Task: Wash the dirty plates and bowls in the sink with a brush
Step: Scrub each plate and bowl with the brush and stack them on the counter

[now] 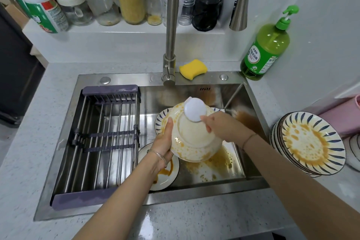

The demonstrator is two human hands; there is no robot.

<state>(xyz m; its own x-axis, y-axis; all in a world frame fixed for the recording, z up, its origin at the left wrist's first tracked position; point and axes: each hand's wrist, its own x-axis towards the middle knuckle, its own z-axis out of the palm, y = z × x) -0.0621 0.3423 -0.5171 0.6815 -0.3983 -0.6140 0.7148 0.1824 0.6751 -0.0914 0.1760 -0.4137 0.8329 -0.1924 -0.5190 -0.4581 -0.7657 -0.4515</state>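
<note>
Left hand (163, 143) grips the rim of a sauce-stained cream ceramic plate (194, 147) over the stainless-steel sink (251, 101); right hand (224, 126) clasps a round white brush (194, 109) against it.

home kitchen: steel sink (253, 103) w/ tap (171, 25), dish soap bottle (263, 52), spice jars (131, 2) on ledge.

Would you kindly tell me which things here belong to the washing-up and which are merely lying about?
Job in hand: dish gripped by the left hand; brush held against it by the right hand; soiled plate in the sink; stack of dirty plates on the counter.
Lying about: yellow sponge; green soap bottle; jars on the ledge; drying rack.
</note>
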